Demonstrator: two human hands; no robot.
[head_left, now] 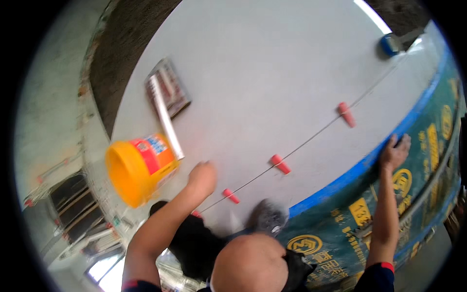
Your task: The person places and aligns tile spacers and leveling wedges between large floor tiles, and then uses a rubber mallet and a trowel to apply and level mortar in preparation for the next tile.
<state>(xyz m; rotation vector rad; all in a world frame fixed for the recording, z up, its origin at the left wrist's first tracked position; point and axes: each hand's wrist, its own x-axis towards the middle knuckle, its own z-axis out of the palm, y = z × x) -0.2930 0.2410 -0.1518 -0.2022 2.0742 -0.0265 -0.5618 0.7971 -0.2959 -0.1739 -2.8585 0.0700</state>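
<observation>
My left hand [203, 177] is closed like a fist above the pale grey slab [233, 97]. Whatever its fingers may hold is hidden. To its left a yellow bucket [127, 170] with a red and orange label leans on its side. My right hand [395, 152] rests, fingers apart, on the blue strip [335, 190] along the slab's right side, where a printed green sheet [335, 243] begins. Between my hands a thin dark string [311, 137] runs slantwise across the slab. Tapered red plugs [280, 164] sit along it, several in all.
A white flat bar [166, 117] lies across a brownish rectangular box [177, 95] beyond the bucket. At the far right, near the string's end, stands a blue block-like object [390, 45]. Dark rough ground [121, 48] borders the slab's far left. A grey shoe [271, 216] is at the near edge.
</observation>
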